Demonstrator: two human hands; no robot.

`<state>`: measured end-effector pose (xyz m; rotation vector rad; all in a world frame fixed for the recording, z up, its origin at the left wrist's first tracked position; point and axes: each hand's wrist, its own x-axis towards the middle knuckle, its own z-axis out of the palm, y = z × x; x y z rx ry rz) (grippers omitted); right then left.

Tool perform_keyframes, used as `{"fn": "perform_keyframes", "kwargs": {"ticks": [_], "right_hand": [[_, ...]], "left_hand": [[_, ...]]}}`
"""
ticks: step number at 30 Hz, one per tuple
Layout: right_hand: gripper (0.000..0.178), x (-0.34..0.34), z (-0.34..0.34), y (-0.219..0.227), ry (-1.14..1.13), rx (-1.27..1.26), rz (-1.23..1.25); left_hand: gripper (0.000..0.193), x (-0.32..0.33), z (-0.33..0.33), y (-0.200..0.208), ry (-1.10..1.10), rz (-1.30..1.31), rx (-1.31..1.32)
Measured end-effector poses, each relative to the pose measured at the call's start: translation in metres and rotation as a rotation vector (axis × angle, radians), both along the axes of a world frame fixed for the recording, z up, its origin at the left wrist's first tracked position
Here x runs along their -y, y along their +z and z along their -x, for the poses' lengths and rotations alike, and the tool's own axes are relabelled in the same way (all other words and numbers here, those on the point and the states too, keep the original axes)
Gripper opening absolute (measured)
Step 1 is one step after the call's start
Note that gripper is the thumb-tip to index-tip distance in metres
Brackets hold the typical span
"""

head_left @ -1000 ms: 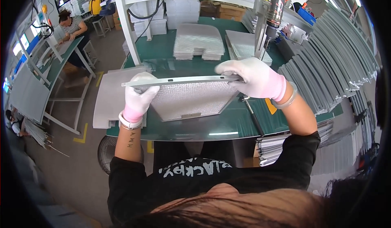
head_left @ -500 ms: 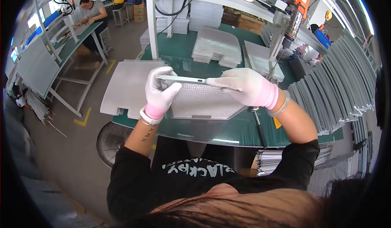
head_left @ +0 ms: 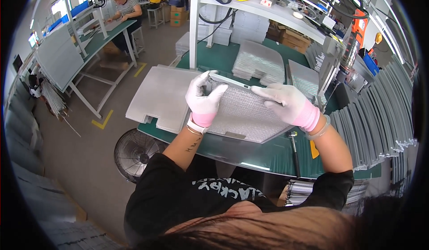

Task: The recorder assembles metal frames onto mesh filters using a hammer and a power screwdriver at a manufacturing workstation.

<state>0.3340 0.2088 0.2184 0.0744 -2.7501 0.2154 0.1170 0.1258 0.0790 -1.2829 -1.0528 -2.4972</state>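
A silver mesh filter panel (head_left: 250,111) slants over the green bench top in front of me, with a cut-out along its near edge. A narrow light-metal frame strip (head_left: 230,81) with a small dark slot lies along the panel's far edge. My left hand (head_left: 204,97), in a white glove with a pink cuff, curls its fingers over the strip's left end, thumb held apart. With fingers stretched along the strip and the thumb below, my right hand (head_left: 286,102) pinches its right end. Its fingertips partly hide that end.
Flat panels (head_left: 156,93) are stacked at left, mesh panels (head_left: 259,60) behind. A hammer (head_left: 294,154) lies near the front edge. At right are an orange power driver (head_left: 357,31) and many upright frames (head_left: 371,111). A fan (head_left: 136,154) stands below; a person (head_left: 125,13) works far left.
The whole view has shifted, so the bench appears further right and lower. The strip now slopes down to the right; both hands stay at its ends.
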Motion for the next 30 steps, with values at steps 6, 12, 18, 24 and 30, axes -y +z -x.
{"fn": "perform_keyframes", "kwargs": {"ticks": [6,12,18,24,30], "right_hand": [[0.059,-0.001,0.004,0.004,0.034,-0.021,-0.025],[0.053,-0.005,0.007,0.007,0.035,0.031,-0.027],[0.055,-0.009,0.008,0.001,0.080,-0.054,-0.053],[0.051,-0.006,0.006,0.006,0.035,0.032,-0.010],[0.051,-0.010,0.004,0.005,0.063,0.040,0.045]], "left_hand": [[0.039,0.001,0.021,-0.005,-0.062,0.096,-0.065],[0.036,-0.003,0.035,-0.013,-0.255,0.085,-0.028],[0.031,0.002,0.036,0.006,-0.413,0.037,-0.064],[0.032,0.000,0.039,-0.001,-0.541,-0.003,-0.077],[0.025,0.004,0.039,-0.002,-0.637,0.060,-0.002]]}}
